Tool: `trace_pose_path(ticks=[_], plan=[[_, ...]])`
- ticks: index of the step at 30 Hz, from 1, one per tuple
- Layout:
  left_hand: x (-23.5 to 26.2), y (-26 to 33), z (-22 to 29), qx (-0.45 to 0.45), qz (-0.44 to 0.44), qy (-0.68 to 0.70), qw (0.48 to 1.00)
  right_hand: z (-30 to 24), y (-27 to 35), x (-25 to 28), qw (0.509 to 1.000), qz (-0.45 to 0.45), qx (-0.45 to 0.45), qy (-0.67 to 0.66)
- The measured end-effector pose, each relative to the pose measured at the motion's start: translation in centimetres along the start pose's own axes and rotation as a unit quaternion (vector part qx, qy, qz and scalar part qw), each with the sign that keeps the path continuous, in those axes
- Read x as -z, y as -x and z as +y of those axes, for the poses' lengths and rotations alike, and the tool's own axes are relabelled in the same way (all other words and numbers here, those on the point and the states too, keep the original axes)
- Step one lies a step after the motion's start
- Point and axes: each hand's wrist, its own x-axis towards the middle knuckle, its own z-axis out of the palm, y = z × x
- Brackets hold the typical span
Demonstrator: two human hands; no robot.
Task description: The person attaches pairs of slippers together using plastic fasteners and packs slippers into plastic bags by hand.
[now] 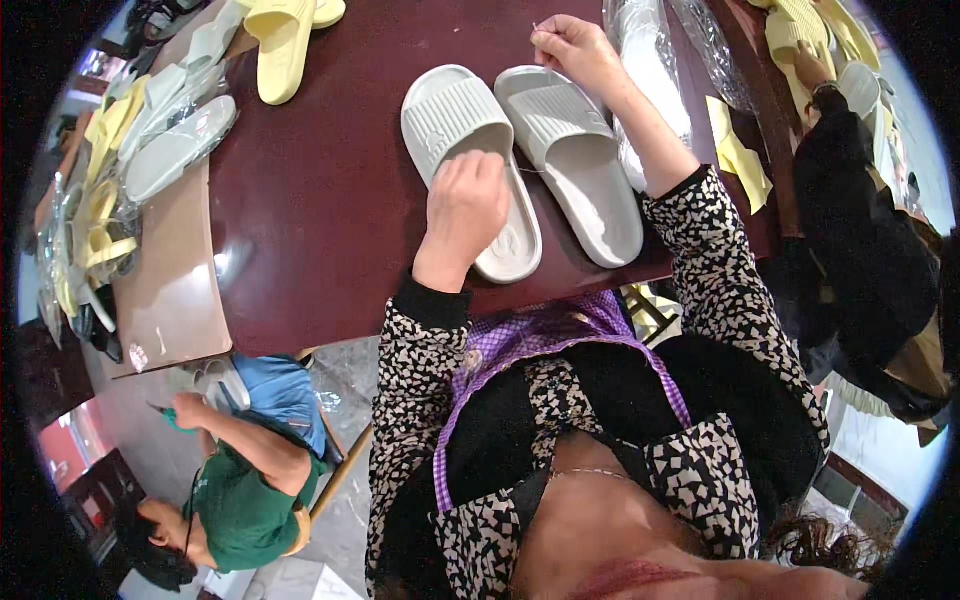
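The left grip (467,197) is over a grey slipper (455,112)

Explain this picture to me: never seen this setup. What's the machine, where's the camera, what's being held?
There's no machine: these are a person's bare hands. One wide fisheye camera on the person's head looks down, so straight edges bend near the rim.

On the dark red table lies a pair of grey slippers. The left hand is at the left slipper's strap; its fingers hide whether it grips anything. The right hand, raised beyond the right slipper, seems to pinch a small thing, too tiny to identify.

Around them are yellow slippers at the far side and a yellow piece at right. The person in green is someone else.
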Motion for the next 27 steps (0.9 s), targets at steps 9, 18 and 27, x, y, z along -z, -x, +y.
trace_pose_path(ticks=[9,18,27], plan=[[-0.3,-0.7,-0.1,0.067,-0.057,-0.042,0.995,-2.4,-2.2,-3.7,0.987,-0.160,-0.004,-0.013],[0.6,0.0,1.2,0.111,-0.112,0.005,0.987,-5.2,-2.0,-7.2,0.917,-0.318,0.087,0.225],[-0.1,-1.1,2.2,0.107,-0.118,0.010,0.987,-5.7,-1.4,-6.2,0.940,-0.323,-0.071,0.078]])
